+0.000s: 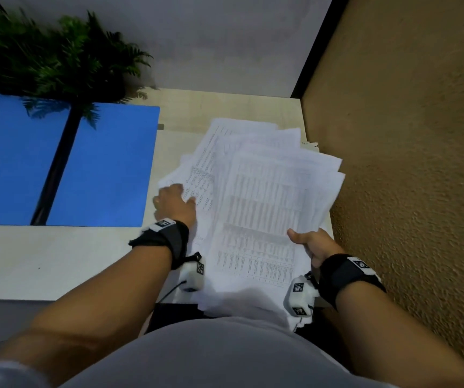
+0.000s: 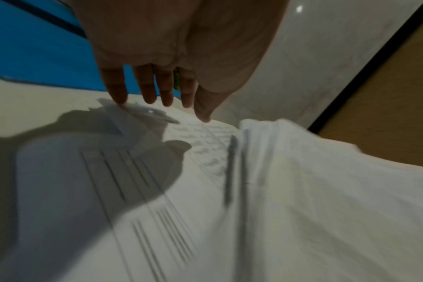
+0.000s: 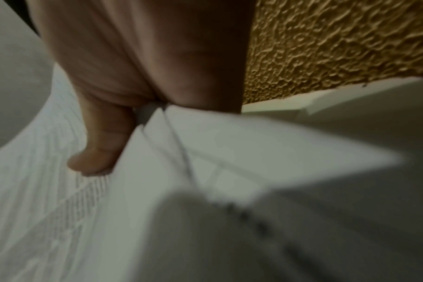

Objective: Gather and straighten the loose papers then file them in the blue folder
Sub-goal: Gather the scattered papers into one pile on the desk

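A fanned, uneven pile of printed white papers [image 1: 256,197] lies on the pale desk, right of centre, with its near end hanging over the front edge. My left hand [image 1: 173,204] lies with straight fingers [image 2: 145,89] on the pile's left edge [image 2: 133,114]. My right hand [image 1: 310,242] grips the pile's right side, thumb [image 3: 97,150] on top of the papers [image 3: 205,145] and the fingers hidden beneath. The open blue folder [image 1: 99,166], with a black spine, lies flat on the desk to the left of the papers.
A green fern-like plant [image 1: 57,57] stands at the back left, its fronds over the folder. A rough brown wall [image 1: 409,163] runs close along the right of the papers. A pale grey wall [image 1: 211,43] closes off the back. The desk's front edge [image 1: 57,299] is near my body.
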`<state>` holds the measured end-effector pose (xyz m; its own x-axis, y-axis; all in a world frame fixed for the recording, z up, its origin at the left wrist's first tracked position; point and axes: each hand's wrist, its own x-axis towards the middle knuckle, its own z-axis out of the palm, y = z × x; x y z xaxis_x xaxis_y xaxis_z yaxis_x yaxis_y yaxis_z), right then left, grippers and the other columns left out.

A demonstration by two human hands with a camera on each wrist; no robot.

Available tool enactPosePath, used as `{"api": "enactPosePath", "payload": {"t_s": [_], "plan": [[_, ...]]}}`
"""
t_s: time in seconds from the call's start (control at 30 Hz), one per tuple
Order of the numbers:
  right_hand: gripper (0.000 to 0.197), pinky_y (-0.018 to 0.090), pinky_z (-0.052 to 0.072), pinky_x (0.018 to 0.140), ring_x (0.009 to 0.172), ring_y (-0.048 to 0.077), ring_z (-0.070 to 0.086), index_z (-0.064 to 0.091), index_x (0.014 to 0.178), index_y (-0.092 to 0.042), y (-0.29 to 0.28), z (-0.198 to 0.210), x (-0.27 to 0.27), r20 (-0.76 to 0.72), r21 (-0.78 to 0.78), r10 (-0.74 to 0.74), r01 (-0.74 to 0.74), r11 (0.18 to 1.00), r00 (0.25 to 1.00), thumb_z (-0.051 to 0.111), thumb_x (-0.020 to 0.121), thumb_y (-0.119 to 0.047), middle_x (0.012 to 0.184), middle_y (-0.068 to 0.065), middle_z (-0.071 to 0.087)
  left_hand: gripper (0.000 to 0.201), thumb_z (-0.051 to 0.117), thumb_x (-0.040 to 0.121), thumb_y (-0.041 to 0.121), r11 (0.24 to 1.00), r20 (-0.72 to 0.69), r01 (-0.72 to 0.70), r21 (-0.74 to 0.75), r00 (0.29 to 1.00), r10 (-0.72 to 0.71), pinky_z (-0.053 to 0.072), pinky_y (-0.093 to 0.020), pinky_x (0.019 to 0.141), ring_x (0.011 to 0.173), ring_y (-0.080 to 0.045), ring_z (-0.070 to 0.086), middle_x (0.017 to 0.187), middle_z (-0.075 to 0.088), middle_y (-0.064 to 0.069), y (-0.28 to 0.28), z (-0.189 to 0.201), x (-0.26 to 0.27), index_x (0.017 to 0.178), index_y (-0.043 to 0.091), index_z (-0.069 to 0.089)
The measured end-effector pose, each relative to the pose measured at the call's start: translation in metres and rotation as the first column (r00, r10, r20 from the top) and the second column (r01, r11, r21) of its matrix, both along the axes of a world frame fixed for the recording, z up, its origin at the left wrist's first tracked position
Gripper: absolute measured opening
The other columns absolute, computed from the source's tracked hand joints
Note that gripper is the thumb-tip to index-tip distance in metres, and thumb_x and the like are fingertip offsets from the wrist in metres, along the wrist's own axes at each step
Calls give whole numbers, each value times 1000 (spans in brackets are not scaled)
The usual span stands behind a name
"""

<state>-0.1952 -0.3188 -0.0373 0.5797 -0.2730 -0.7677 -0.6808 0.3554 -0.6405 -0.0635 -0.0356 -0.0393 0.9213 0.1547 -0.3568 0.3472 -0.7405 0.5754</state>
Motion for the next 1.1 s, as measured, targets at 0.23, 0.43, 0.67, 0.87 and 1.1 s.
{"api": "enactPosePath", "payload": {"t_s": [0.23, 0.43, 0.67, 0.87, 1.1], "plan": [[63, 56, 49, 97, 116, 36, 63, 59, 132, -6, -10, 7, -6, 102, 173, -126, 107, 979, 987, 77, 72, -6, 127, 15, 66, 49, 77, 84, 16, 999, -81, 37, -7, 996, -37, 47, -39, 98, 117, -37, 60, 134, 57, -20, 33, 2, 33, 128, 5, 59], [34, 49, 58, 83, 101, 31, 71, 63, 123, -8, -2, 30, 18, 149, 286, -97, 51, 957, 984, 54, 91, -4, 118, 13, 71, 21, 67, 90, 8, 974, -128, 130, -185, 980, -155, 38, -25, 71, 85, -24, 53, 93, 55, -8, 32, 12, 2, 110, 5, 65], [51, 47, 55, 87, 88, 33, 69, 61, 119, 1, 30, 9, 56, -47, -145, 37, -43, 988, 998, 82, 75, -14, 98, 13, 72, 14, 52, 87, -5, 920, -354, 312, -236, 855, -380, 47, -29, 64, 70, -23, 55, 76, 60, -11, 45, -5, -36, 85, -1, 66], [32, 47, 57, 89, 94, 31, 70, 67, 102, -12, 53, -2, 59, 10, -331, -15, 17, 943, 1000, 79, 73, -8, 99, 10, 72, 62, 32, 100, 57, 928, -394, 38, -372, 898, -194, 46, -44, 105, 100, -29, 65, 110, 65, -12, 32, 11, -26, 117, 6, 62], [51, 39, 38, 110, 119, 24, 58, 54, 126, -15, 58, 27, 45, 228, -87, 100, -82, 993, 968, 64, 84, 12, 125, 6, 65, 52, 80, 82, 30, 724, -347, -166, -670, 932, -108, 46, -21, 88, 110, -10, 64, 115, 69, 8, 13, 10, -31, 128, 20, 58]]}}
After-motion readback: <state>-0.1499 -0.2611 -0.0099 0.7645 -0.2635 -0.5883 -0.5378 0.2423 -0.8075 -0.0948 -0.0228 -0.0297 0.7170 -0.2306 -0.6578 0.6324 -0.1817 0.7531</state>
